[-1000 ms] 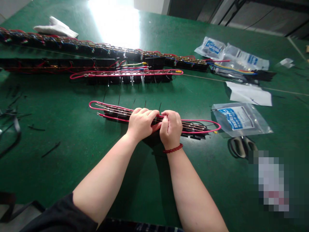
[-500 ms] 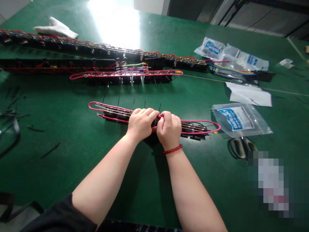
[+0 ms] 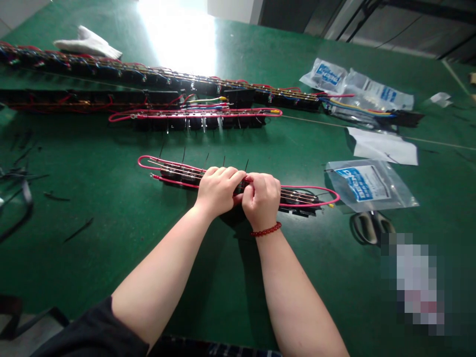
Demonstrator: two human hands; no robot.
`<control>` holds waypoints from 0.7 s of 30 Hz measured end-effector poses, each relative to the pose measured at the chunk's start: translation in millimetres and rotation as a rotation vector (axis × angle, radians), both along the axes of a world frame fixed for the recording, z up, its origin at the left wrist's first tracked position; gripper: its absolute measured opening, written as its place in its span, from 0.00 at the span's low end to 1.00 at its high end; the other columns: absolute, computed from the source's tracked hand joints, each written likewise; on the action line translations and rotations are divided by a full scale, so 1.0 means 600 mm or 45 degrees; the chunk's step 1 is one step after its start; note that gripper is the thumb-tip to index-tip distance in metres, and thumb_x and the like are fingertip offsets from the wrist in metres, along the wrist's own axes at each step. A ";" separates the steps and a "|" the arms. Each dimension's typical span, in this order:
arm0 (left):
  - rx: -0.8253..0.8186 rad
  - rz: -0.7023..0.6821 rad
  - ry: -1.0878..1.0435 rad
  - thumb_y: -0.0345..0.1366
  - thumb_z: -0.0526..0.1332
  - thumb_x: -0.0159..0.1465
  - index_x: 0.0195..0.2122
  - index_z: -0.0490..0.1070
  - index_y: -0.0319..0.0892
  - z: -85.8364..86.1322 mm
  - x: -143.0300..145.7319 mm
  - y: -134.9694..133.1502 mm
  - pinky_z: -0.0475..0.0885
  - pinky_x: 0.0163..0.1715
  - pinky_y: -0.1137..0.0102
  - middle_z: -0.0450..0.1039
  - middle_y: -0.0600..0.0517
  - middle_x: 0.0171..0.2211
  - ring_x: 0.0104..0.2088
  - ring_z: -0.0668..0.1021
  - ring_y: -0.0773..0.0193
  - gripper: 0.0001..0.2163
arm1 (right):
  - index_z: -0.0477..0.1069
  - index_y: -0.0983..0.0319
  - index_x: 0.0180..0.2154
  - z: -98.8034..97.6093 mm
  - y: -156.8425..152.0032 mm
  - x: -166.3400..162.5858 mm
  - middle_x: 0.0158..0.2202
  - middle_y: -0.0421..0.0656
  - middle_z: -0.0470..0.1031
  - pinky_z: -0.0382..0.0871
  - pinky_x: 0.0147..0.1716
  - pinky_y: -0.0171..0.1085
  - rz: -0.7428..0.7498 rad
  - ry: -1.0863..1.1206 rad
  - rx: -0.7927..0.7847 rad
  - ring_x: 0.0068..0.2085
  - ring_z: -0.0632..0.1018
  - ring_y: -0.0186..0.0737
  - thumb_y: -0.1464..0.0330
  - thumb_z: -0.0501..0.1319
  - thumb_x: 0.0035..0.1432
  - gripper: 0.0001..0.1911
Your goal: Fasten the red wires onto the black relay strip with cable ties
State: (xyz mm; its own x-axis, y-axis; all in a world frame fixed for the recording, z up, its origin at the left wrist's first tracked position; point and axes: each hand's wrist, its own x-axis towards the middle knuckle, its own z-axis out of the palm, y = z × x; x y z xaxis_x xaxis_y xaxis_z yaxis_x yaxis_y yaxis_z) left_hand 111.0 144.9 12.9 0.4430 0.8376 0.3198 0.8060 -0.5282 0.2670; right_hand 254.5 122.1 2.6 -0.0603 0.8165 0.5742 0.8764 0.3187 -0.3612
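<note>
Across the green table lies a black busbar-like strip (image 3: 179, 173) with thin metal rods along its top. A red cable (image 3: 314, 187) runs along it and loops past both ends. Thin black cable ties (image 3: 184, 154) stick up along its far side. My left hand (image 3: 218, 191) is closed over the middle of the strip, fingers on the far side. Right beside it, my right hand (image 3: 262, 196) is curled in a fist on the same strip and the red cable. What its fingertips pinch is hidden.
Longer wired black assemblies (image 3: 148, 74) and another strip with a red cable (image 3: 201, 115) lie farther back. At the right are a labelled plastic bag (image 3: 366, 183), scissors (image 3: 372, 228) and white paper (image 3: 383, 145). A white glove (image 3: 88, 43) and black tie scraps (image 3: 79, 230) are at the left.
Both hands stay at the middle of the strip. My right hand's fingers have shifted very slightly; nothing else has visibly moved on the table.
</note>
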 end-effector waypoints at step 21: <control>0.103 0.206 -0.038 0.48 0.62 0.62 0.44 0.70 0.47 -0.012 -0.001 -0.002 0.61 0.51 0.55 0.72 0.44 0.46 0.47 0.70 0.48 0.14 | 0.68 0.57 0.37 0.002 -0.003 0.004 0.34 0.42 0.75 0.63 0.48 0.46 -0.084 0.143 0.093 0.41 0.75 0.44 0.77 0.51 0.56 0.12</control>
